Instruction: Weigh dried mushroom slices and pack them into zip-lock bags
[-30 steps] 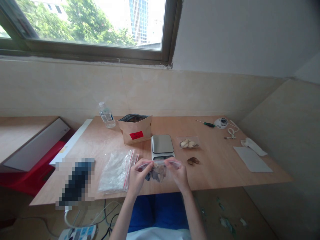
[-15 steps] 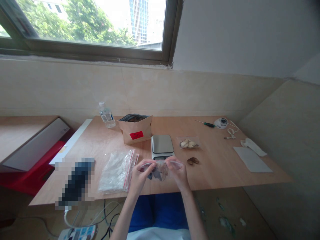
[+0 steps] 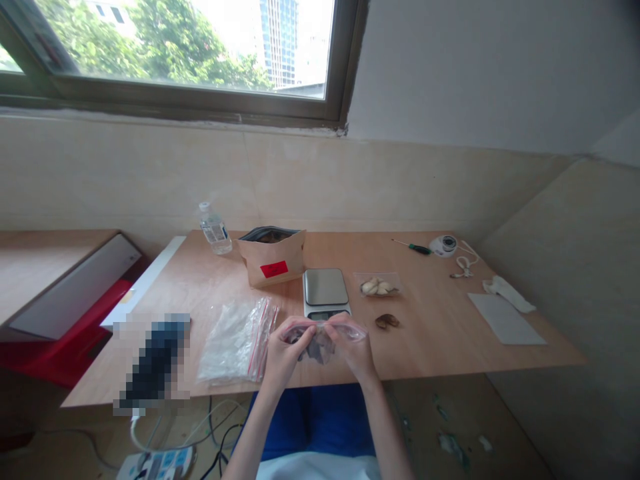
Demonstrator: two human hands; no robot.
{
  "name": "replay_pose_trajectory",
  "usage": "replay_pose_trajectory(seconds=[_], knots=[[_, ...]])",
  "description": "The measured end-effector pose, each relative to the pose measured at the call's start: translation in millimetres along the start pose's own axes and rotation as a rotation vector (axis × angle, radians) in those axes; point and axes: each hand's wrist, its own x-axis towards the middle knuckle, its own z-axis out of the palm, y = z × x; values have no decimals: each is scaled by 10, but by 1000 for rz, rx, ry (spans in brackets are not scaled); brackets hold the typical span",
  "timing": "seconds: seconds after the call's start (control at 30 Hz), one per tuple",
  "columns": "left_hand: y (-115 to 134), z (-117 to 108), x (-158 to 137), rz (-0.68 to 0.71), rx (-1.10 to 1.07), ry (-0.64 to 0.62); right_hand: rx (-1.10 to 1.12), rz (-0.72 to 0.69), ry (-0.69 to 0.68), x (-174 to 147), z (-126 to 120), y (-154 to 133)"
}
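Observation:
Between my two hands is a clear zip-lock bag with dark, crumpled-looking pieces in it; their kind is hard to make out. My left hand pinches the red-edged top of the bag on one side. On the other side my right hand grips the same edge, thumbs close together. Just beyond my fingers stands a kitchen scale with a bare steel plate. A brown dried piece lies to the right. Behind it rests a clear bag of pale pieces.
A stack of clear zip-lock bags lies left of my hands. An open kraft pouch with a red label and a water bottle stand behind. Farther right are a screwdriver, a white camera and a white sheet.
My hands have drawn closer together along the bag's top edge, the right one shifting left. The bag's top now bows outward at both sides.

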Motion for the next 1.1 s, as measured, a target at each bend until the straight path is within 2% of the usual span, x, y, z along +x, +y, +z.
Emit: replay_pose_trajectory(seconds=[0.13, 0.27, 0.53, 0.83, 1.1], knots=[[-2, -27, 4, 1, 24, -14, 42, 76, -62, -3, -28, -21], [-2, -51, 7, 21, 25, -5, 66, 164, -55, -10, -27, -32], [24, -30, -12, 32, 11, -39, 48, 90, -20, 1, -2, -22], [38, 54, -22, 31, -20, 17, 17, 54, 114, -11, 91, -102], [29, 76, -25, 46, -21, 49, 38, -32, -35, 38, 81, -70]])
